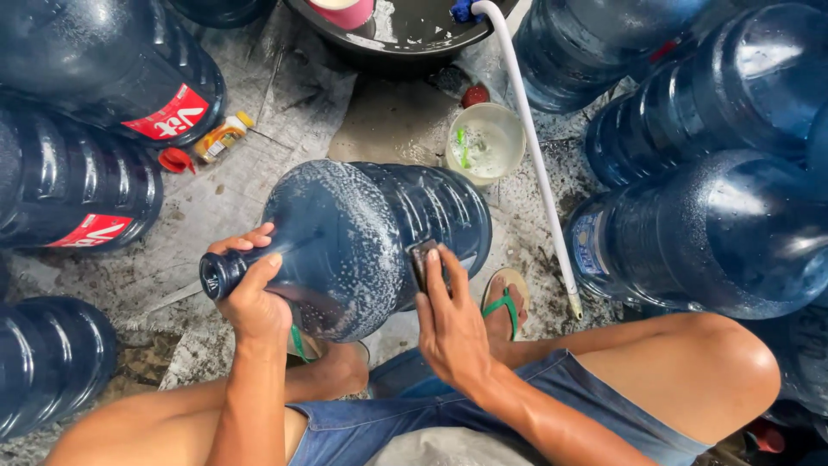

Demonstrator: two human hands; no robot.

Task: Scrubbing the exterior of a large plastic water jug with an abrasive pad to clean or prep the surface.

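I have the big blue water jug [362,242] lying on its side across my knees, above the wet concrete floor [259,181], its neck pointing to my left so the whole flank turns up toward me. My left hand [250,298] is clamped around the neck just behind the open mouth, which I judge keeps the jug from rolling; the jug looks empty apart from soap foam and droplets clinging to its wall. My right hand [448,324] presses a small dark scrubbing pad [423,263] flat against the jug's side, fingers closed over it, well apart from the left hand. Just beyond the jug stands a small pale bucket [486,142] holding sudsy water and a green-handled brush. A white hose [535,155] runs past it from a dark basin [405,34] at the far edge of the floor, which holds shallow soapy water and a pink cup. A small yellowish bottle [222,136] lies near the far left. More blue jugs [707,233] crowd the right and left edges; I cannot tell whether they are full.
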